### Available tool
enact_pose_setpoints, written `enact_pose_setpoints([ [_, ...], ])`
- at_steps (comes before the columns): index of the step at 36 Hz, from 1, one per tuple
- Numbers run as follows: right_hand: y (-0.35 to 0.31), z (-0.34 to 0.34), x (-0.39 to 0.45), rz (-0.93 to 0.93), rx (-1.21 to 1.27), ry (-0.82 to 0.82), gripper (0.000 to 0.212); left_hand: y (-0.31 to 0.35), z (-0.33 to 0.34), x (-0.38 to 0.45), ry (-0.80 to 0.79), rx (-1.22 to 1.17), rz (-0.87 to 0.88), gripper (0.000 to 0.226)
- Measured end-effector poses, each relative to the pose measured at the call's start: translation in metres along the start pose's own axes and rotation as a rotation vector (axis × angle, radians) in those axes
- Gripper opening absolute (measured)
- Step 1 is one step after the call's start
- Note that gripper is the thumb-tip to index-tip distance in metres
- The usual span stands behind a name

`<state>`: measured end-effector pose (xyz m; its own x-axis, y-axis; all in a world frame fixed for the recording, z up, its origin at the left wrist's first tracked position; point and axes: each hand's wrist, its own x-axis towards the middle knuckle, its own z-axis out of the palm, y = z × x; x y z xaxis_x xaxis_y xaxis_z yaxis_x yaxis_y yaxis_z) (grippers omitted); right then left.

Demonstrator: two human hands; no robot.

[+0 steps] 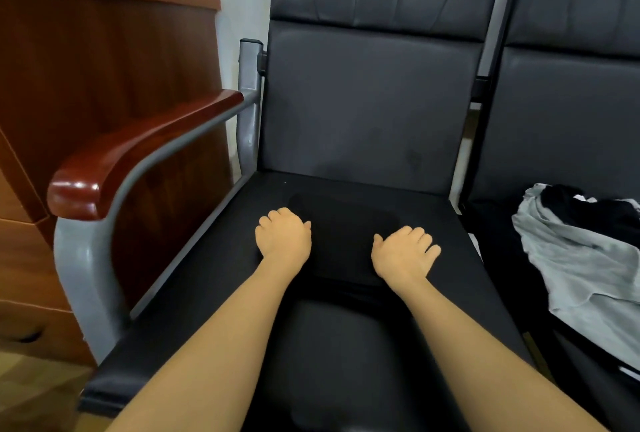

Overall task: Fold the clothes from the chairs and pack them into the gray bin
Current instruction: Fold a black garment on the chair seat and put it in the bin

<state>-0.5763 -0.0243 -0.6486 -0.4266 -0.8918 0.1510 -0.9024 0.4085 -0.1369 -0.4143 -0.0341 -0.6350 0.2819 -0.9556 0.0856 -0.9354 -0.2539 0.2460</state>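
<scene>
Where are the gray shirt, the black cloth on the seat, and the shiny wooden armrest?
gray garment (575,258), head view, middle of its crumpled fabric.
black garment (343,241), head view, flat middle.
wooden armrest (138,144), head view, top surface.
</scene>
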Motion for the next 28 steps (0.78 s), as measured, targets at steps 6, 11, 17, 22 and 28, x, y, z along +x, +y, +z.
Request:
enact_pose_setpoints([
  [6, 0.006, 0.003, 0.0, -0.053, 0.056, 0.011, 0.05, 0.0, -0.001, -0.002, -0.005, -0.073, 0.045, 0.042],
  [11, 0.008, 0.0, -0.012, -0.254, 0.099, 0.106, 0.033, -0.006, -0.002, -0.014, 0.038, -0.035, 0.058, 0.034],
  [17, 0.007, -0.006, -0.033, -0.307, 0.122, 0.131, 0.032, -0.014, -0.016, -0.028, 0.068, 0.041, 0.072, 0.036],
  [22, 0.003, -0.021, -0.045, -0.343, 0.129, 0.172, 0.034, -0.017, -0.035, -0.046, 0.155, 0.067, 0.092, 0.04],
  [28, -0.011, -0.053, -0.064, -0.339, 0.254, 0.221, 0.034, -0.036, -0.064, -0.069, 0.329, 0.158, 0.118, 0.044],
])
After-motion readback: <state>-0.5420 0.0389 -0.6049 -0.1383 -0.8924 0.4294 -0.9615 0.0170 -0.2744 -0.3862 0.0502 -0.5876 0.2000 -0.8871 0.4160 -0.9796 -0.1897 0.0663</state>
